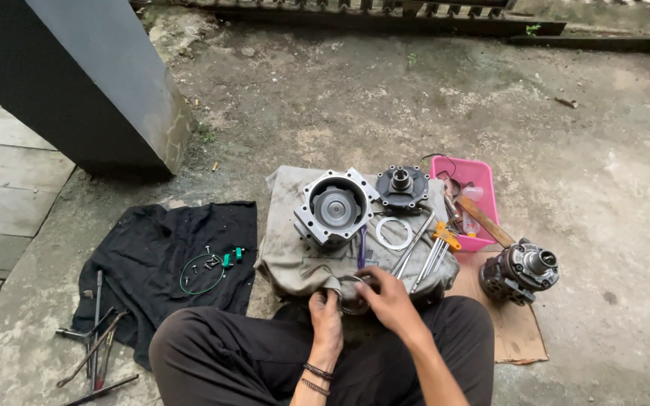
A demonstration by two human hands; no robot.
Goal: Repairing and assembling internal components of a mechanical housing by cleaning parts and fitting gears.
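Note:
I sit cross-legged on the ground. My left hand [326,314] and my right hand [389,298] meet over a small round metal part [355,295] at the near edge of a grey cloth [295,259]; both hands grip it, and most of it is hidden by the fingers. On the cloth stands a silver machine housing [334,207] with a round opening facing up. Beside it lie a dark round plate with a hub [402,185], a thin white ring [393,233], and several long tools [424,256].
A pink tray [477,174] with small items sits right of the cloth. A second machine unit [520,271] rests on cardboard [517,334]. A black cloth [163,263] on the left holds a green ring, screws and hand tools [95,342]. A dark pillar [92,83] stands far left.

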